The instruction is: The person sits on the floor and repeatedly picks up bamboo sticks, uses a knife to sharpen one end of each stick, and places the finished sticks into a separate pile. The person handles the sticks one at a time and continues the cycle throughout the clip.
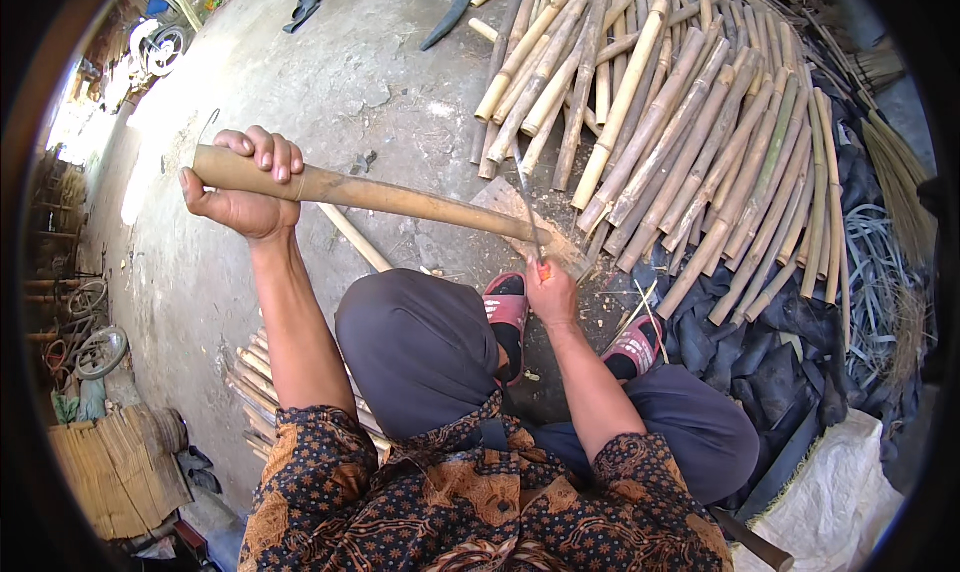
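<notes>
A long, round, tan-brown bamboo pole [390,197] slants across the middle of the scene, its broad-looking end at left and its narrower-looking end at right. A hand tool with a thin, straight, grey metal blade [527,194] and orange handle [543,270] crosses the pole near its right end, handle on the near side.
</notes>
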Demonstrator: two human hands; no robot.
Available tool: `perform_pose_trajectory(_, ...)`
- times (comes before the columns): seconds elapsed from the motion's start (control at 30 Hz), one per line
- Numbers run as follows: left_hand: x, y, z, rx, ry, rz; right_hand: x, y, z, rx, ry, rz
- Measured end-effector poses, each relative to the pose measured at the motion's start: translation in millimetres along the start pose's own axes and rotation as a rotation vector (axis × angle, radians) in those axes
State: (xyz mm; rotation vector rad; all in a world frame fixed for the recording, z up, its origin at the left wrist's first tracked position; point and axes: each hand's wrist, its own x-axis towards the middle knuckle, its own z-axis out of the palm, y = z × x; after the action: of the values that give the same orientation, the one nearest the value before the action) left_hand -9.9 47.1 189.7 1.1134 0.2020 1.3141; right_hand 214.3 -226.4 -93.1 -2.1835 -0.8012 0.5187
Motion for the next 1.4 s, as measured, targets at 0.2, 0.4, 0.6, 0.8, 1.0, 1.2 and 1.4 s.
perform_pose_trajectory(0.2,1.5,-0.5,-3.4,-0.032,-0.101,0.013,-10.4,29.5,-2.5,0.073,0.003,0.275)
perform_pose_trajectory(0.4,1.8,-5.8,-12.5,-0.098,-0.120,0.041,-1.7,17.9,-0.5,0.136,-0.011,0.010)
perform_pose_trajectory(0.6,-9.3,2.6,-5.5,-0.070,0.158,-0.018,-11.3,28.0,6.1,-0.022,-0.113,0.221)
perform_pose_trajectory(0.8,-16.5,2.7,-17.5,-0.009,0.170,0.066,-8.9,25.2,11.3,-0.014,-0.022,0.257)
perform_pose_trajectory(1.0,-22.6,-0.5,-19.3,0.060,0.343,0.212,-9.1,26.4,6.5,-0.009,-0.112,0.161)
perform_pose_trajectory(1.2,-32.3,8.2,-2.8,0.124,0.418,0.117,-13.7,29.6,7.0,-0.089,-0.084,0.334)
perform_pose_trajectory(1.4,-39.8,8.8,-18.1,-0.046,0.236,0.147,-15.7,30.0,3.0,-0.002,-0.113,0.232)
